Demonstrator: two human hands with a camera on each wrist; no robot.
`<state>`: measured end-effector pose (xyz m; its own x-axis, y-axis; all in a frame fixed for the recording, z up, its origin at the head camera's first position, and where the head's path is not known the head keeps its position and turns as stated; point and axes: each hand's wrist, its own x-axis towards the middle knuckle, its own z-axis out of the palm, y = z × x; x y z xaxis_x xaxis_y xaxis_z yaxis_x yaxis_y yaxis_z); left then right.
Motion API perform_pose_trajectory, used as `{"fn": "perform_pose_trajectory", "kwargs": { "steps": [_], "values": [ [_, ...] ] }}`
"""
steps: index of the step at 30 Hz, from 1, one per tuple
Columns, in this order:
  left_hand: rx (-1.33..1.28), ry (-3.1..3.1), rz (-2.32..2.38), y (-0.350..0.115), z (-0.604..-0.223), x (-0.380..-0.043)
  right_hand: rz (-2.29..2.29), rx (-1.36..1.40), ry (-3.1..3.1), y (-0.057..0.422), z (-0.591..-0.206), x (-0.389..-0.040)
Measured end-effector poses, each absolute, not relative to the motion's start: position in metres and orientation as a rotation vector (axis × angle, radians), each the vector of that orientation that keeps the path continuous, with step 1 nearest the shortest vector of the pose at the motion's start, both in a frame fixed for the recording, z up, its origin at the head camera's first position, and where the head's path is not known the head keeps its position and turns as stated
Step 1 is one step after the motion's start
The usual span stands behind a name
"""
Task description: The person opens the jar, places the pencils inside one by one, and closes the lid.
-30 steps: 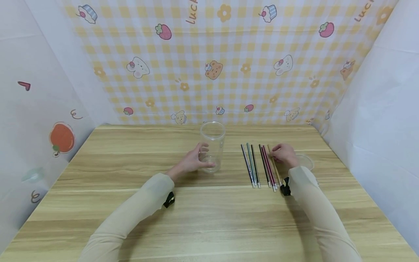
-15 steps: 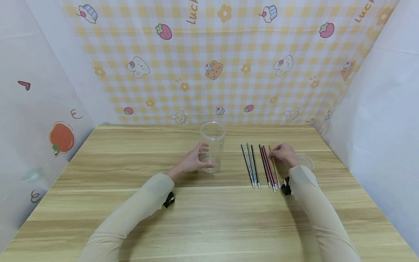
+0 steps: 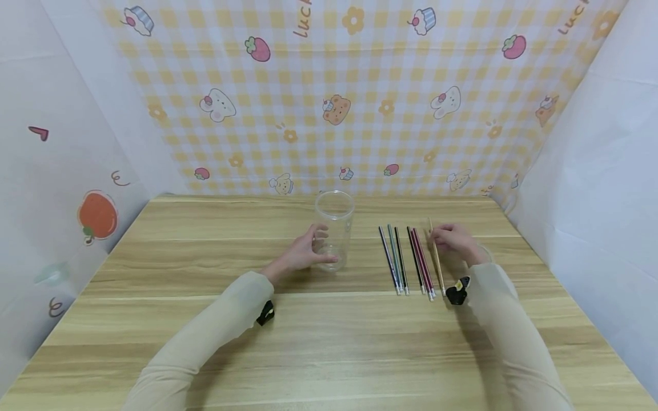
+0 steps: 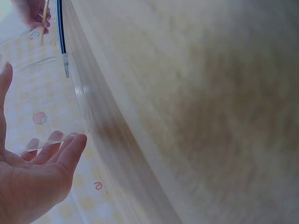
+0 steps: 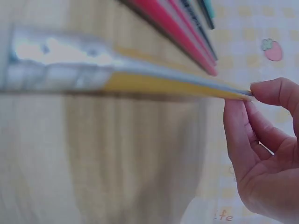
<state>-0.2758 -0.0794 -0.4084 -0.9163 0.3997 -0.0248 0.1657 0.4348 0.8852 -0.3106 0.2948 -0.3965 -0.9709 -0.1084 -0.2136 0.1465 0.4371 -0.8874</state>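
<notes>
A tall clear plastic jar (image 3: 339, 225) stands upright on the table, nothing visible inside it. My left hand (image 3: 300, 253) holds its lower part from the left, thumb in front and fingers round behind; the left wrist view shows those fingers (image 4: 70, 151) against the clear wall. Between thumb and fingertips my right hand (image 3: 454, 240) pinches a yellow pencil (image 3: 438, 265) near its far end. The pencil's metal ferrule (image 5: 60, 58) looms close in the right wrist view. Just left of it lie dark red pencils (image 3: 421, 262) beside a black pencil (image 3: 415, 260).
Further left on the table (image 3: 329, 348) lie a dark blue pencil (image 3: 389, 260), a teal pencil (image 3: 393, 251) and another black pencil (image 3: 401, 260). A round clear lid (image 3: 486, 253) is partly hidden behind my right wrist. A checked cloth (image 3: 308, 137) hangs behind the table.
My right hand has moved slightly right with the yellow pencil, drawing it away from the dark red ones; its far end now sits higher. The left hand and jar have stayed put.
</notes>
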Motion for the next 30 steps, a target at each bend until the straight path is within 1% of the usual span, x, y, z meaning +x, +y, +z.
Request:
{"fn": "perform_pose_trajectory", "kwargs": {
  "steps": [19,30],
  "values": [
    [0.49,2.452,1.471,-0.079,-0.408,-0.275,-1.845,-0.037,2.4,0.301,-0.344,-0.297],
    [0.507,2.414,1.461,-0.077,-0.372,-0.252,-1.959,-0.03,2.337,0.289,-0.334,-0.293]
  ]
}}
